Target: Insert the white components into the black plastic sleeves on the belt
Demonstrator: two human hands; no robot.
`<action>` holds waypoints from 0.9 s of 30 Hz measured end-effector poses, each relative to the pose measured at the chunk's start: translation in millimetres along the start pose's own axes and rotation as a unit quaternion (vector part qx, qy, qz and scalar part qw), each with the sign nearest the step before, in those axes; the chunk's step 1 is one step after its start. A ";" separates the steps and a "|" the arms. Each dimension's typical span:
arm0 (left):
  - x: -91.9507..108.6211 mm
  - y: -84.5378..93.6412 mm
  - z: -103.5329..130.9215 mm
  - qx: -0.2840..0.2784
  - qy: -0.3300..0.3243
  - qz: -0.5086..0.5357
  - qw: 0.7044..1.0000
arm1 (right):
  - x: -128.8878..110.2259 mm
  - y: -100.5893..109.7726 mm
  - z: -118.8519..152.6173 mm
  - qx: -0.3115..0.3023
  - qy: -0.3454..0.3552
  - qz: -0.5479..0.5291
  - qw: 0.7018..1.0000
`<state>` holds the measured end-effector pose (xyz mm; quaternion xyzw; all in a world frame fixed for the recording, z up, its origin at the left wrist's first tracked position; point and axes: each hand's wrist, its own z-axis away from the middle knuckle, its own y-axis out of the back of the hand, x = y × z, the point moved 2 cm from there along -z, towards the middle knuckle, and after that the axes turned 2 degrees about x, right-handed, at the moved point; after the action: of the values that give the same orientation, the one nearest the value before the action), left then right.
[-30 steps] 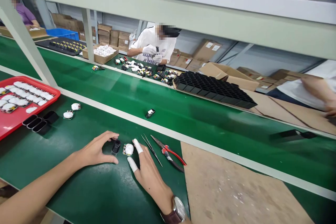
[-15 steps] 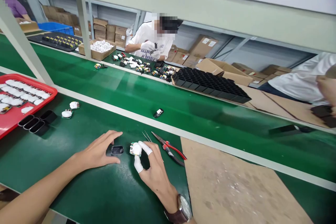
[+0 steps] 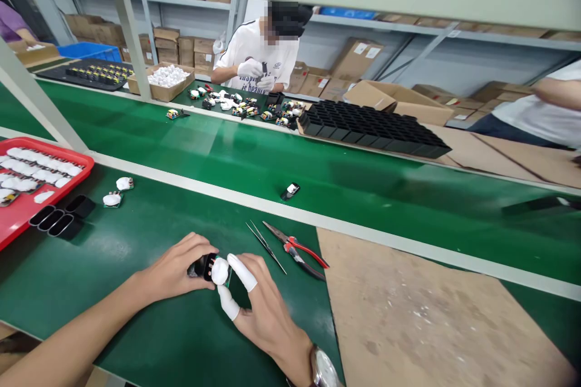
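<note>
At the far left a red tray (image 3: 16, 227) carries white-topped boards in tight rows, an arrangement that presumably keeps them in order and easy to pick from. Beside it stands a cluster of black casings (image 3: 62, 225) with their openings up, ready to grasp. Next come two loose boards (image 3: 116, 191) on the green bench, close together and near the left hand's side.

The left hand (image 3: 181, 266) has its thumb and fingers closed around a single black casing (image 3: 198, 266) — gripped from the left, likely so that its mouth is free on the right. A white-topped board (image 3: 220, 271) meets that mouth; how much of it sits inside cannot be told. The right hand (image 3: 232, 284) holds this board in a narrow pinch of thumb and forefinger, both wearing white finger covers (image 3: 242, 273), perhaps to keep the part clean or protect the skin.

Just beyond that hand lie tweezers (image 3: 267, 249), then, on the belt, a casing with white in its mouth (image 3: 290, 191), and red-and-black pliers (image 3: 295, 248) — both tools within easy reach. A brown sheet (image 3: 417, 308) covers the bench at right.
</note>
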<state>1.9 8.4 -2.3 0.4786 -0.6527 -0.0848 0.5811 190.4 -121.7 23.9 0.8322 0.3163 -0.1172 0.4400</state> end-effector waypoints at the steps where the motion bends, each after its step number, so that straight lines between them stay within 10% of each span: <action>1: 0.0 -0.2 0.0 -0.001 -0.003 -0.007 1.000 | -0.3 0.0 0.0 -0.005 -0.001 0.002 1.000; 27: 7.0 -0.6 -1.9 -0.012 -0.010 -0.060 0.998 | -0.5 2.0 -6.3 -0.074 -0.030 0.010 0.997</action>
<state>4.8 3.9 2.6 0.5092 -0.6276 -0.1320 0.5740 190.8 -117.7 29.1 0.7968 0.3022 -0.1140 0.5108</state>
